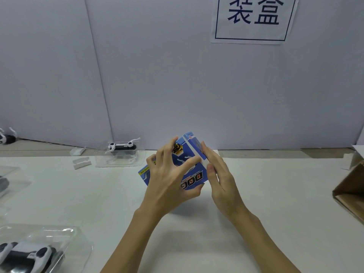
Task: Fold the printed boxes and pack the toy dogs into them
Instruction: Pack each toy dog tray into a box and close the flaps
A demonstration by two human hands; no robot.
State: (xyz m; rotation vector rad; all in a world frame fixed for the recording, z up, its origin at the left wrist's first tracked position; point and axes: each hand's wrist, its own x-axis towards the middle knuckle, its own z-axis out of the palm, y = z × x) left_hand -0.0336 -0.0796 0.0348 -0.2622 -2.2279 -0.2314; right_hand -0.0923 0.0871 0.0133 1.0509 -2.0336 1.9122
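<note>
You are at the folding step. Your left hand [169, 180] grips the printed box [194, 177] from the near side, thumb under its lower edge and fingers spread over the blue face. Your right hand [217, 174] lies with straight fingers pressed flat against the box's right end, where a white flap edge shows. The box is held up off the counter [197, 243], at centre, tilted, with the word DOG reading upside down to you.

Judgement: that end is being closed. Whether its flap is fully tucked cannot be told, as your right hand covers it. The next move calls for seating that flap square, then leaving the opposite end open to take a dog. I cannot tell whether anything is inside the box already.

Count, as visible:
- Printed boxes: one, in your hands.
- Toy dogs: three certain. One sits in a clear tray at the back [122, 148], one in a clear tray at the near left corner [25, 255], and one loose at the far left edge [6, 137].
- A further clear tray [7, 180] at the left edge holds something dark, too cropped to name.
- Small white inserts [80, 161]: two, beside the back tray.
- Brown carton [352, 186]: one, right edge, well apart.
</note>
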